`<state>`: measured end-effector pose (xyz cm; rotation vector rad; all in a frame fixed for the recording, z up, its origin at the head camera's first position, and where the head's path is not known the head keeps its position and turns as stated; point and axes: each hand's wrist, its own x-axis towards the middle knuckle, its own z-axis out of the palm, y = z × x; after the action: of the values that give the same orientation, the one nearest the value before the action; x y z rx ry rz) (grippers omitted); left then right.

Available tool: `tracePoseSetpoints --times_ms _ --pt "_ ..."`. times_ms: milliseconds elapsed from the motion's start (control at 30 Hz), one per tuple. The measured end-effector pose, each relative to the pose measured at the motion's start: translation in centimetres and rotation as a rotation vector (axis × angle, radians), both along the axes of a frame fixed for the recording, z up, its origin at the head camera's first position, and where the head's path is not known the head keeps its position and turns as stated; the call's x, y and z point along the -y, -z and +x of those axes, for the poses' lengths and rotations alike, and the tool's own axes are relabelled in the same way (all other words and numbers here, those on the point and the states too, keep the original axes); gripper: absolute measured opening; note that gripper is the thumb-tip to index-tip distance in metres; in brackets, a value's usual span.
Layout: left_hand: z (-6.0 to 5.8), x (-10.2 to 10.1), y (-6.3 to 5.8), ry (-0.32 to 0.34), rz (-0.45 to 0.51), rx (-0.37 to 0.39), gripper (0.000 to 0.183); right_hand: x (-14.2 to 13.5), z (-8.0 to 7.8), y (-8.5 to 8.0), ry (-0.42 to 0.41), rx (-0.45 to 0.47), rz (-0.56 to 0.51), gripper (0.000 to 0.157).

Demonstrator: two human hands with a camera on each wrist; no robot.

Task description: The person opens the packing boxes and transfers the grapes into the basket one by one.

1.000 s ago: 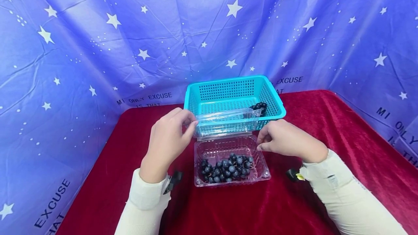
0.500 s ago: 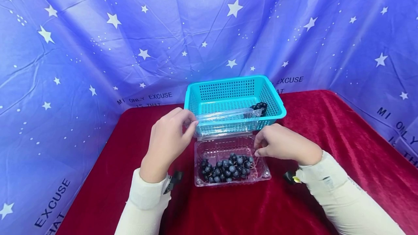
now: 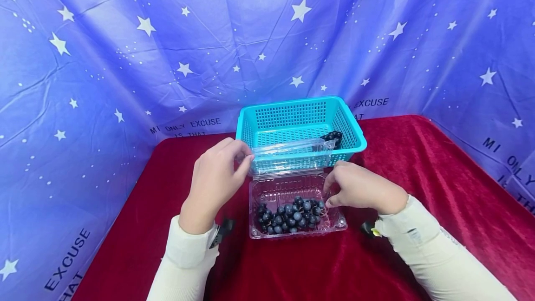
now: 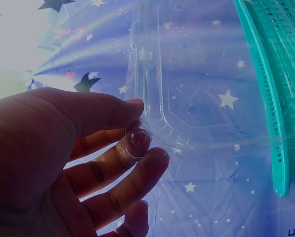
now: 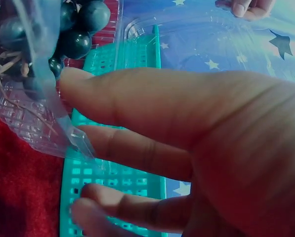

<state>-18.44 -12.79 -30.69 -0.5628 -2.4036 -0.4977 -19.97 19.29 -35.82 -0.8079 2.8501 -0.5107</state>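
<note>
A clear plastic clamshell box (image 3: 284,185) stands open on the red cloth, its lid (image 3: 288,167) raised at the back. Inside its base lies a bunch of dark grapes (image 3: 288,217). My left hand (image 3: 217,175) pinches the lid's left corner; in the left wrist view the thumb and fingertips meet at the corner tab. By the box's right side is my right hand (image 3: 359,189), thumb and fingers spread apart. In the right wrist view its thumb tip (image 5: 75,84) is right at the box rim, close to the grapes and a thin bare stem.
Behind the box sits a turquoise mesh basket (image 3: 288,120) with another dark bunch of grapes (image 3: 333,138) at its right end. Red cloth (image 3: 397,161) covers the table. A blue star-printed curtain (image 3: 200,36) hangs behind and at both sides.
My right hand has shifted slightly left and down along the box's right side, toward the grapes, its thumb and fingers parting. My left hand and the lid have stayed put.
</note>
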Motion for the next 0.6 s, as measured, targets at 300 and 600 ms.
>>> tracePoseSetpoints --times_ms 300,600 --pt "0.0 0.0 0.0 -0.003 -0.003 0.003 0.005 0.5 -0.1 0.6 0.006 0.100 -0.005 0.015" --pt "0.0 0.0 0.0 -0.003 0.000 0.008 0.002 1.1 0.3 1.1 0.007 0.112 0.000 0.022"
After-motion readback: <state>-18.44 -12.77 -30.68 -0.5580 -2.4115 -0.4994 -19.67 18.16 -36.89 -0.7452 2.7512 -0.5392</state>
